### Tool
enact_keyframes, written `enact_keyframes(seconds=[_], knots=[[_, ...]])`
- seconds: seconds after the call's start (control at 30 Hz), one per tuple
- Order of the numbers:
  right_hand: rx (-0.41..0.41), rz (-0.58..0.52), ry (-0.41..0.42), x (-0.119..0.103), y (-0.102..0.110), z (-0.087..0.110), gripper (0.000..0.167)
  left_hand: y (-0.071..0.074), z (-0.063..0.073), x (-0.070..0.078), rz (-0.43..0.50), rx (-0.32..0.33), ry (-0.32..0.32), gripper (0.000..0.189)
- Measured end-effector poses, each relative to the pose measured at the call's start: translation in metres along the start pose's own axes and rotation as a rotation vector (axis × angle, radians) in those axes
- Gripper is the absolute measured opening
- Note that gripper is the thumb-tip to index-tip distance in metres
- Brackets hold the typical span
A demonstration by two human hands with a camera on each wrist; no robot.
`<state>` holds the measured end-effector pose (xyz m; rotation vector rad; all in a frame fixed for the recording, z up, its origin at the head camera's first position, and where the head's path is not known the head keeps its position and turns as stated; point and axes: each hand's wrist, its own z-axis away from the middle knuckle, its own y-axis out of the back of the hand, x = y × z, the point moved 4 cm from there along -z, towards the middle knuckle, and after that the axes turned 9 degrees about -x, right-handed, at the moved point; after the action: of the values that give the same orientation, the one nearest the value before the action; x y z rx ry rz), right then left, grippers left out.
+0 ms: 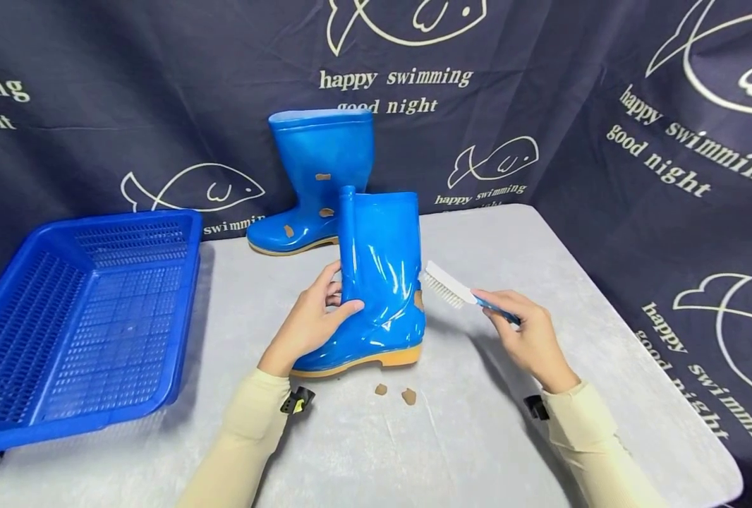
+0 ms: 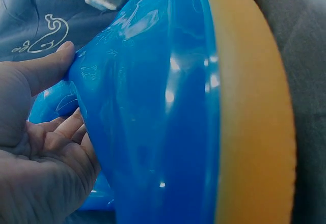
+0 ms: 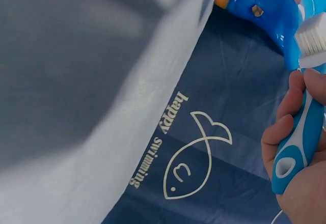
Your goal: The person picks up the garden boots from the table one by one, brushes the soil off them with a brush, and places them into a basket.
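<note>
A glossy blue rain boot (image 1: 379,247) with a yellow sole (image 2: 254,107) stands upright on the table, toe pointing left. My left hand (image 1: 306,321) grips it around the front of the ankle, thumb on the near side and fingers behind. In my right hand (image 1: 531,339) is a scrub brush (image 1: 449,283) with white bristles and a blue-and-white handle (image 3: 307,137). Its bristles face the back of the boot, close to a brown patch (image 1: 418,301) above the heel. Two brown flakes (image 1: 381,389) lie on the table in front of the sole.
Behind, a second blue boot (image 1: 325,148) with several brown patches stands against the dark printed curtain (image 1: 211,92). A blue plastic basket (image 1: 185,303) sits at the table's left side. The grey table (image 1: 477,444) ends at a rounded edge on the right.
</note>
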<state>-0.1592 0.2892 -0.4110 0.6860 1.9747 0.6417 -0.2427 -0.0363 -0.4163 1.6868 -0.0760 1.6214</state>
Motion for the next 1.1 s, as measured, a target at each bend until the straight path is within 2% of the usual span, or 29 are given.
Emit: enact_keyframes(seconds=[0.13, 0.37, 0.5, 0.57, 0.73, 0.9, 1.1], knots=[[-0.069, 0.037, 0.003, -0.002, -0.005, -0.005, 0.045, -0.001, -0.001, 0.002, 0.001, -0.005, -0.009, 0.078], [-0.172, 0.106, 0.031, -0.008, -0.007, 0.013, 0.051, -0.001, -0.002, 0.002, -0.003, 0.005, -0.003, 0.077], [-0.169, 0.130, 0.050, -0.012, -0.001, 0.021, 0.054, -0.001, -0.001, 0.002, -0.009, 0.013, 0.003, 0.077], [-0.138, 0.132, 0.050, -0.012, 0.003, 0.021, 0.054, -0.002, -0.001, 0.002, -0.006, 0.017, 0.001, 0.077], [-0.060, 0.106, 0.038, -0.012, 0.008, 0.009, 0.050, -0.005, 0.000, 0.001, 0.020, 0.021, -0.008, 0.077], [-0.106, 0.139, 0.046, -0.010, 0.000, -0.001, 0.048, -0.007, 0.002, -0.001, 0.039, 0.024, -0.010, 0.076], [-0.140, 0.136, 0.069, -0.014, -0.002, 0.011, 0.051, -0.004, 0.001, 0.002, 0.023, 0.020, -0.015, 0.075]])
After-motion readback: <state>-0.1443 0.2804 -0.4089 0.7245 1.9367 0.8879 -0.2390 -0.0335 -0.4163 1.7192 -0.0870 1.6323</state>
